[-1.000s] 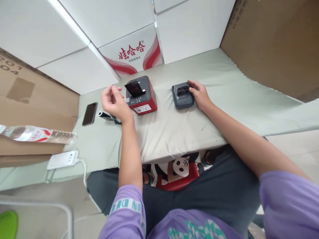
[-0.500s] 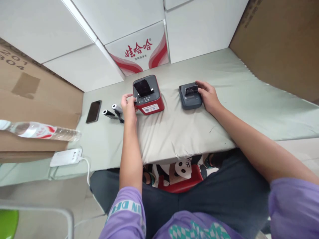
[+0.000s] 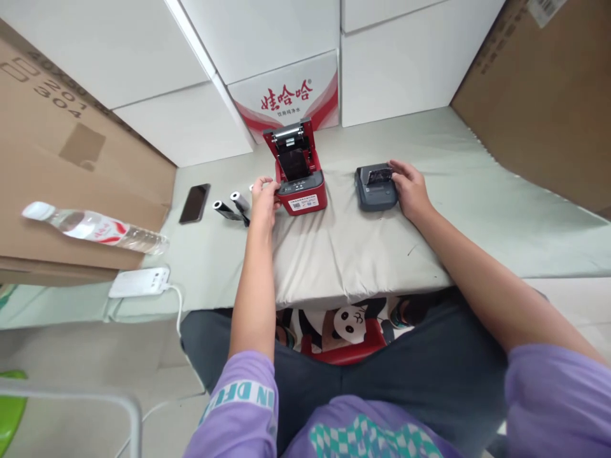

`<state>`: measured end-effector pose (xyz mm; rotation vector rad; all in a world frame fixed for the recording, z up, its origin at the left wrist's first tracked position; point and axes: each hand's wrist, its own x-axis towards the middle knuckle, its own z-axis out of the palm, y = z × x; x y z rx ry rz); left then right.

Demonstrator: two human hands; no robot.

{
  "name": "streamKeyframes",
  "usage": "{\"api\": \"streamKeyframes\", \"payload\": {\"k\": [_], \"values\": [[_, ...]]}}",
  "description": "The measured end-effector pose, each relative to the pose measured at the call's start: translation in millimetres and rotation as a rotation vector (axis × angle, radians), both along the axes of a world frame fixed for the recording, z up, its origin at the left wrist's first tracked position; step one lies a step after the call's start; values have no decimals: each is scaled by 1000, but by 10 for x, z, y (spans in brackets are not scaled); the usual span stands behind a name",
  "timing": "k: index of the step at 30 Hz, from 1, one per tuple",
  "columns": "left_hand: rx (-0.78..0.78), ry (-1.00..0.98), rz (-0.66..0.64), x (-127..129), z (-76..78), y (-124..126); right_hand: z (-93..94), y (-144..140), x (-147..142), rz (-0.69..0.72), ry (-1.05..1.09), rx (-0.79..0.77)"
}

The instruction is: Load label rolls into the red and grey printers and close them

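The red and black label printer [image 3: 305, 198] stands on the cloth-covered table with its lid raised, showing a roller under the lid. A strip of black material rises out of its body. My left hand [image 3: 264, 200] grips its left front corner, fingers closed against the side. To the right, the dark grey portable label printer [image 3: 378, 198] lies flat, a crumpled black strip at its top slot. My right hand [image 3: 411, 191] is closed around its right edge, fingertips near the strip. Two rolls, one with a black band [image 3: 226, 210] and one white [image 3: 239, 202], lie left of my left hand.
A black phone [image 3: 195, 203] lies further left. A water bottle [image 3: 98, 227] and a white power bank [image 3: 140, 282] with a cable are near the left edge. Cardboard boxes [image 3: 86, 172] flank both sides, and white boxes [image 3: 162, 127] line the back.
The red printer's lid has swung up and back; it was shut before. My left hand stays at the printer's left corner, and my right hand keeps its place on the grey printer.
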<state>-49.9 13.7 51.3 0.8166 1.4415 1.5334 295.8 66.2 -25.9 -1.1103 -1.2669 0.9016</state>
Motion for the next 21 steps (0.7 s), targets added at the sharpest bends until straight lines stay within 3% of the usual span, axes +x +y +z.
{"api": "streamKeyframes", "payload": {"k": [3, 6, 9, 12, 15, 18, 21], "values": [[0, 42, 28, -47, 38, 29, 5, 0, -12, 0, 48, -13], [126, 271, 34, -166, 163, 254, 27, -13, -23, -2, 66, -27], [213, 645, -232, -263, 332, 626, 43, -27, -26, 6, 56, -37], [51, 1160, -472, -225, 475, 949, 50, -34, -21, 23, 35, -43], [-119, 1559, -575, -71, 544, 1085, 49, -31, -20, 23, 20, -33], [-179, 1660, -609, 69, 554, 1066, 38, -15, -23, 17, 35, -9], [-69, 1395, -476, 90, 618, 959, 26, -1, -26, 21, 41, 3]]}}
